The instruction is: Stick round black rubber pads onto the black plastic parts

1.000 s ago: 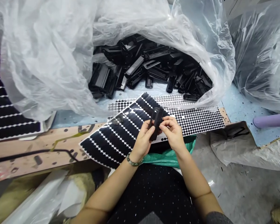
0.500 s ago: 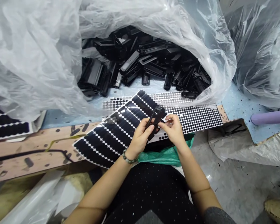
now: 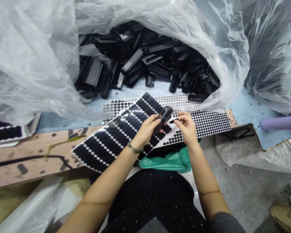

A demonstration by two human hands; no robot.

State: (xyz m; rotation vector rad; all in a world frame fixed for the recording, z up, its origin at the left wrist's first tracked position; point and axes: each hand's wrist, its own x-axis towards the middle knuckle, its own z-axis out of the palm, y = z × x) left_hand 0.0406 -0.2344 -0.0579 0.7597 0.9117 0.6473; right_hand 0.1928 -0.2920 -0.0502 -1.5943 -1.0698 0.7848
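Note:
My left hand (image 3: 147, 127) grips a black plastic part (image 3: 163, 119) by its lower end, tilted upward above the sheets. My right hand (image 3: 188, 127) is just to its right, apart from it. Its thumb and forefinger pinch what looks like a small black oval pad (image 3: 173, 121). Under both hands lies a white-backed sheet of black oval pads (image 3: 111, 142), with a sheet of small black dots (image 3: 206, 124) beside and beneath it. Many similar black parts (image 3: 147, 61) lie in a heap inside clear plastic film (image 3: 31, 55).
A scarred wooden board (image 3: 38, 152) runs along the left, with another pad sheet (image 3: 5, 133) at its end. A green bag (image 3: 169, 162) lies against my lap. A purple tube (image 3: 281, 123) rests on a blue surface at right; a grey floor lies below.
My right hand has moved right, away from the black part, and now pinches the small pad. The left hand has turned the part more upright. The whole view has shifted slightly.

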